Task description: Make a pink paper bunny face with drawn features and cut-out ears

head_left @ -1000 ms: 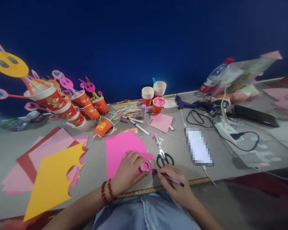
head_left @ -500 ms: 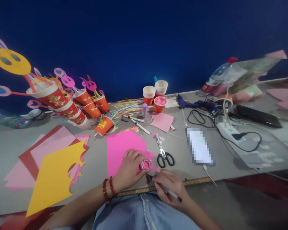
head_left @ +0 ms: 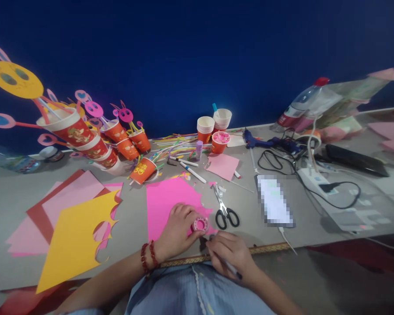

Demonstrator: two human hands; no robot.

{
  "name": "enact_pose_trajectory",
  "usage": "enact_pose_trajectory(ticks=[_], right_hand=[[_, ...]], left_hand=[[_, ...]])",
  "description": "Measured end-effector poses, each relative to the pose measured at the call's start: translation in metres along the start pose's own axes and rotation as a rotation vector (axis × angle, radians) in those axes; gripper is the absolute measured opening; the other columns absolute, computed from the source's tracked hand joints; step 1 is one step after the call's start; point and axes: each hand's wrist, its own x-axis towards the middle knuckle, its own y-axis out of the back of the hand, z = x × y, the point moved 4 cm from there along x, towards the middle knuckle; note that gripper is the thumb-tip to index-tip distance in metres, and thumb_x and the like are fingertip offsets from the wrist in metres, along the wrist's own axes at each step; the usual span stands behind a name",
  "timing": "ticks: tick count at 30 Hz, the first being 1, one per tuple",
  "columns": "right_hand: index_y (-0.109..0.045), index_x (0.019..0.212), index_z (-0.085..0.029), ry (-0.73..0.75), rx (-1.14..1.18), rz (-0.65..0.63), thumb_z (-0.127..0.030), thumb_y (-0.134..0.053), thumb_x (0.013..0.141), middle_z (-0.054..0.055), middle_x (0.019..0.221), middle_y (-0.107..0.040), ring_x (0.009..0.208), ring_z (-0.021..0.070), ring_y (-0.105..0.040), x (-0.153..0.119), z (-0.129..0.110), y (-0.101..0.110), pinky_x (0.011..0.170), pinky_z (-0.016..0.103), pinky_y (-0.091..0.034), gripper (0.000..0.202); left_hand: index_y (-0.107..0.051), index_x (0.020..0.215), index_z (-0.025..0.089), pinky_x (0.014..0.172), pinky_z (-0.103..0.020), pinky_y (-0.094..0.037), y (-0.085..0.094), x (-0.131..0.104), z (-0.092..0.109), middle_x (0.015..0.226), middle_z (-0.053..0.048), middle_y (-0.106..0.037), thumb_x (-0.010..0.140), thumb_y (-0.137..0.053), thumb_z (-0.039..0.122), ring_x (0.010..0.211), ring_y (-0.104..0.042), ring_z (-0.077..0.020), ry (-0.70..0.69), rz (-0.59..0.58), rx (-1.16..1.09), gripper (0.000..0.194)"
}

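Note:
My left hand [head_left: 177,229] lies over the magenta paper [head_left: 160,199], its thumb and fingers closed against a small round pink ring [head_left: 200,224] near the paper's cut edge. A slim dark-tipped pen [head_left: 232,269] is gripped in my right hand [head_left: 233,251], its tip just below the ring; whether it touches the paper cannot be made out. Beyond my right hand are scissors [head_left: 227,218] with black handles, blades spread a little and pointing away.
Yellow paper [head_left: 72,232] with scalloped cutouts overlaps other sheets at left. Decorated cups [head_left: 75,129] and a tipped orange cup [head_left: 143,170] stand behind. Markers [head_left: 193,172], a glue stick [head_left: 199,151], a phone [head_left: 276,201], a power strip [head_left: 315,181] and cables occupy the table.
The pen and my right hand have shifted slightly to the left. My left hand keeps its place on the ring. The whole view has moved a little.

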Motion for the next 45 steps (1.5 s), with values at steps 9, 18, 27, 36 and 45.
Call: enact_pose_trajectory(ticks=[9, 18, 27, 36, 45], right_hand=[[-0.062, 0.091, -0.022, -0.175, 0.111, 0.012, -0.014, -0.05, 0.09, 0.002, 0.069, -0.063, 0.062, 0.0176, -0.057, 0.008, 0.017, 0.027, 0.056, 0.029, -0.043, 0.015], [-0.063, 0.117, -0.025, -0.3, 0.105, 0.151, -0.015, -0.051, 0.096, 0.007, 0.092, -0.074, 0.084, 0.0229, -0.07, 0.003, 0.026, 0.034, 0.074, 0.034, -0.056, 0.027], [-0.06, 0.129, -0.024, -0.121, -0.064, -0.011, -0.009, -0.056, 0.092, 0.011, 0.107, -0.074, 0.102, 0.0273, -0.067, 0.022, 0.03, 0.008, 0.089, 0.044, -0.057, 0.04], [-0.061, 0.125, -0.019, -0.105, -0.12, -0.066, -0.011, -0.054, 0.091, 0.013, 0.108, -0.073, 0.105, 0.0285, -0.067, 0.026, 0.031, 0.008, 0.091, 0.045, -0.057, 0.036], [-0.061, 0.125, -0.021, -0.079, -0.163, -0.028, -0.011, -0.052, 0.092, 0.01, 0.105, -0.075, 0.102, 0.0268, -0.068, 0.033, 0.026, 0.012, 0.089, 0.043, -0.058, 0.035]], left_hand=[[-0.061, 0.114, 0.023, 0.102, -0.047, -0.038, 0.0, 0.0, 0.0, 0.112, -0.008, -0.06, 0.095, -0.06, 0.042, 0.107, -0.051, -0.0269, -0.002, -0.016, -0.013, 0.028], [-0.061, 0.115, 0.023, 0.101, -0.047, -0.039, -0.002, -0.001, -0.003, 0.112, -0.008, -0.061, 0.094, -0.061, 0.042, 0.107, -0.052, -0.0268, -0.007, -0.003, -0.013, 0.028], [-0.057, 0.116, 0.021, 0.103, -0.049, -0.039, -0.001, -0.001, 0.0, 0.113, -0.008, -0.06, 0.092, -0.063, 0.044, 0.108, -0.052, -0.027, -0.009, 0.006, -0.016, 0.034], [-0.054, 0.128, 0.019, 0.107, -0.054, -0.038, 0.002, -0.009, 0.006, 0.12, -0.012, -0.063, 0.093, -0.061, 0.049, 0.113, -0.054, -0.029, -0.039, 0.059, 0.118, 0.047], [-0.049, 0.141, 0.007, 0.09, -0.04, -0.046, -0.014, -0.049, 0.037, 0.143, -0.015, -0.058, 0.103, -0.041, 0.042, 0.108, -0.058, -0.0271, -0.233, -0.024, 0.469, 0.052]])
